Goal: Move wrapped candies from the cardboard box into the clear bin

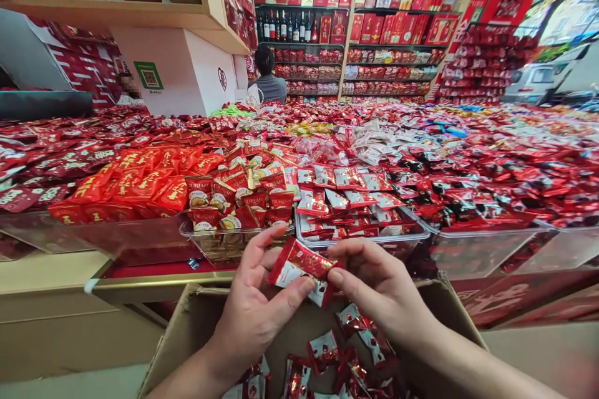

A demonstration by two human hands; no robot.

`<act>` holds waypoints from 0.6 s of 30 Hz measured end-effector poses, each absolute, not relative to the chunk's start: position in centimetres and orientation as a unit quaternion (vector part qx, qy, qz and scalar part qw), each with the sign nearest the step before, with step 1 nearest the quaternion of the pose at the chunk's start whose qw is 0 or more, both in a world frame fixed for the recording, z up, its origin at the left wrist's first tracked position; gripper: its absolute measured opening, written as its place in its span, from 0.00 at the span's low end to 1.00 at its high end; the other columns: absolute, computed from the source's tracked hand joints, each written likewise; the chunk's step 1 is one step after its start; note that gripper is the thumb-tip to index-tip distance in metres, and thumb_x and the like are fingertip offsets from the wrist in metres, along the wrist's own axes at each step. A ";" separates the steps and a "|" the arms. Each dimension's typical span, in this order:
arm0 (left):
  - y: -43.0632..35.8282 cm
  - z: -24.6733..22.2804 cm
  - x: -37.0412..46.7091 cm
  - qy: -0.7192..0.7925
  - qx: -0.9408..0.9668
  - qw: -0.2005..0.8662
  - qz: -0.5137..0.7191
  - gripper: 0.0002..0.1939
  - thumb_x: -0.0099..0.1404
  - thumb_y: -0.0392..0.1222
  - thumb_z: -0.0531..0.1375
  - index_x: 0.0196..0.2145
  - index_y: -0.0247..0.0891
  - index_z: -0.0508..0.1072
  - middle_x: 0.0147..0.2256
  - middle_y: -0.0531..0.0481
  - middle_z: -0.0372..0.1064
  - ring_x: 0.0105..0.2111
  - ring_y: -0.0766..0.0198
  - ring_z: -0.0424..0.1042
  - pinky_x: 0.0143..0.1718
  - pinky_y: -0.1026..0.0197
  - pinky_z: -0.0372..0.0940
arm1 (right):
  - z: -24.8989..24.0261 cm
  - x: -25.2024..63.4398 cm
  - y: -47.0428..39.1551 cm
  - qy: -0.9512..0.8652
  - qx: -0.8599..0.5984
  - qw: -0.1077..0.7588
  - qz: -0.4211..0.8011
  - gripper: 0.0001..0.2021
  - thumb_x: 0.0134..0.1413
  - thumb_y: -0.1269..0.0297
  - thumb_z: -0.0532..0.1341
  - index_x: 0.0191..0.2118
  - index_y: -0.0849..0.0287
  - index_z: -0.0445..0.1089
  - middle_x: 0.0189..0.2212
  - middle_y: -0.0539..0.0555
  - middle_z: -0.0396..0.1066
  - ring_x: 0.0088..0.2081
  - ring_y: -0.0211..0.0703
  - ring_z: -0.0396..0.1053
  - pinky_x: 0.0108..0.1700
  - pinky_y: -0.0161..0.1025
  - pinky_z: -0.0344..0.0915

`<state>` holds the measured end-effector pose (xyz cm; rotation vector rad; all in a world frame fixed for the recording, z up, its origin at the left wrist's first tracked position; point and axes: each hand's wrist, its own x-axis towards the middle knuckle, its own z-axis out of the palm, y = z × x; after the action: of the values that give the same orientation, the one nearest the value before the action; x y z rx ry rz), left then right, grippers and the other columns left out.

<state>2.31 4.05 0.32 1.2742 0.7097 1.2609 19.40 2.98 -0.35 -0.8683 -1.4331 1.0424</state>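
Observation:
A red and white wrapped candy (306,264) is held up between my two hands, tilted down to the right. My left hand (262,296) grips its left part, thumb across the front and fingers behind. On its right end, the thumb and fingers of my right hand (379,280) pinch the wrapper. Below both hands is an open cardboard box (187,318) with several similar red and white candies (324,349) lying loose in it. Just beyond the hands, a clear plastic bin (369,238) holds rows of matching red and white packets (349,177).
Left of that bin, another holds durian-labelled packets (253,199), with bright red packets (135,181) farther left. Dark red shiny candies (468,193) fill bins at the right. Shelves of boxes and bottles (285,26) stand behind, where a person (270,81) faces away.

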 end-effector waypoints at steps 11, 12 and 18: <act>4.7 0.0 2.0 0.312 0.545 0.566 0.534 0.20 0.56 0.33 0.65 0.45 0.44 0.65 0.32 0.56 0.77 0.31 0.72 0.75 0.32 0.77 0.68 | 0.1 19.0 3.2 -0.534 -0.338 0.493 0.598 0.07 0.47 0.65 0.65 0.33 0.59 0.68 0.26 0.47 0.68 0.27 0.30 0.64 0.30 0.28 0.63; 4.5 0.0 2.0 0.314 0.549 0.566 0.528 0.21 0.55 0.33 0.65 0.45 0.44 0.65 0.33 0.56 0.77 0.31 0.72 0.75 0.33 0.77 0.68 | 0.1 19.0 3.2 -0.530 -0.338 0.491 0.603 0.07 0.47 0.65 0.65 0.32 0.59 0.68 0.25 0.47 0.68 0.27 0.29 0.64 0.30 0.28 0.63; 3.6 -0.8 1.9 0.335 0.581 0.583 0.458 0.24 0.56 0.35 0.64 0.48 0.51 0.62 0.40 0.56 0.75 0.36 0.71 0.74 0.38 0.74 0.67 | -0.2 19.1 3.2 -0.541 -0.339 0.473 0.607 0.07 0.48 0.65 0.65 0.32 0.59 0.67 0.25 0.45 0.68 0.26 0.28 0.62 0.29 0.27 0.60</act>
<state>1.90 3.56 -0.76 1.3573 0.7827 1.0687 19.08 3.25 -0.23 -0.8308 -1.3248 1.4851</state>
